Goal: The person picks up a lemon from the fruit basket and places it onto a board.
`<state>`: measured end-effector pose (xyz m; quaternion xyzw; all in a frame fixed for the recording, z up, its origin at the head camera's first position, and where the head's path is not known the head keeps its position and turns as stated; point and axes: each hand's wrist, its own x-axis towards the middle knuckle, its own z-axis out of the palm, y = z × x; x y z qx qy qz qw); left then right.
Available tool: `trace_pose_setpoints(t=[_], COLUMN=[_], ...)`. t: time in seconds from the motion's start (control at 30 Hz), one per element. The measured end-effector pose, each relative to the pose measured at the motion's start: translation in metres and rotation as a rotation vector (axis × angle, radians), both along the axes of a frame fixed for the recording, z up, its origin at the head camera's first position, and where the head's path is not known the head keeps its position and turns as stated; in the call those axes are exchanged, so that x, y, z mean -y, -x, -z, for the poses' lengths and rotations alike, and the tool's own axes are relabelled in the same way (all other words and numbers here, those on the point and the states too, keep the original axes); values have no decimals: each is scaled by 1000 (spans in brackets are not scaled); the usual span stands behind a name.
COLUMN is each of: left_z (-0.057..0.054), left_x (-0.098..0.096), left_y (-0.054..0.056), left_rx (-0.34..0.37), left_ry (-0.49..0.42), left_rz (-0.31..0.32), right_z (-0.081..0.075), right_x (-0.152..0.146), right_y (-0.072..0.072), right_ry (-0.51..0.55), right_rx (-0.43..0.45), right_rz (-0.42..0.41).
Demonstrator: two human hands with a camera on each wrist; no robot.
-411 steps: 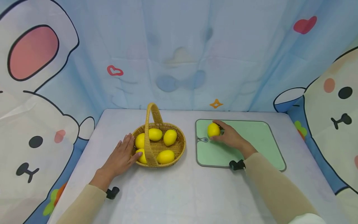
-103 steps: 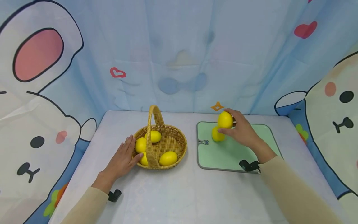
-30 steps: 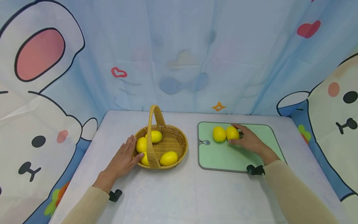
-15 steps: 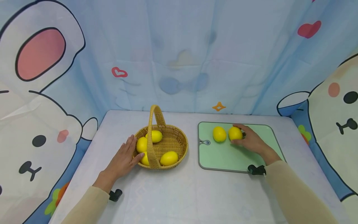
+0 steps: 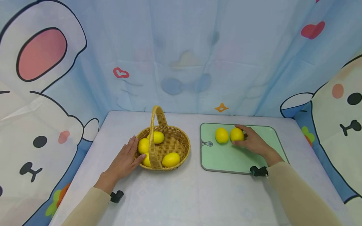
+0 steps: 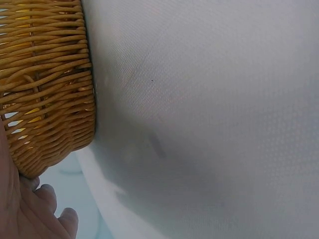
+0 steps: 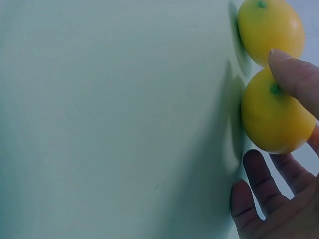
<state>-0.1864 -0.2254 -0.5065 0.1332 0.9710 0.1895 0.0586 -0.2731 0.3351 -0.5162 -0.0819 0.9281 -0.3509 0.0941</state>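
Note:
A wicker basket (image 5: 185,147) with a tall handle holds several yellow lemons, one of them at the front (image 5: 171,159). Against the basket's left side rests my left hand (image 5: 124,161), fingers straight and thumb over the rim; in the left wrist view its fingertips (image 6: 46,195) touch the weave. On the green cutting board (image 5: 240,160) sit two lemons. My right hand (image 5: 252,142) holds the right one (image 5: 236,134) between thumb and fingers. The left lemon (image 5: 222,135) stands beside it, a narrow gap between them. The right wrist view shows the thumb (image 7: 296,77) on the held lemon.
A white cloth covers the table (image 5: 181,194). Behind it hangs a blue cartoon curtain (image 5: 181,56). A small spoon-like mark (image 5: 207,143) shows at the board's left side. Black wrist cameras (image 5: 258,171) sit near both sleeves.
One lemon has left the basket and now stands on the board beside the other. Within the last second my right hand shifted it slightly right, then a little back left. The left hand stays put.

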Motion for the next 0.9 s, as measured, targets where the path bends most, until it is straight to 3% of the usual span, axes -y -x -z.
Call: trace_pose_setpoints(t=[0.63,0.9], left_z=[0,-2], left_x=[0,0], left_y=[-1,-1], left_rx=[-10,-23], left_ry=[-12,-1], left_rz=[5,9], right_z=[-4,-13], right_x=[3,5], right_y=[-3,-6], right_ry=[4,8], right_rx=[5,-15], right_rz=[-5,58])
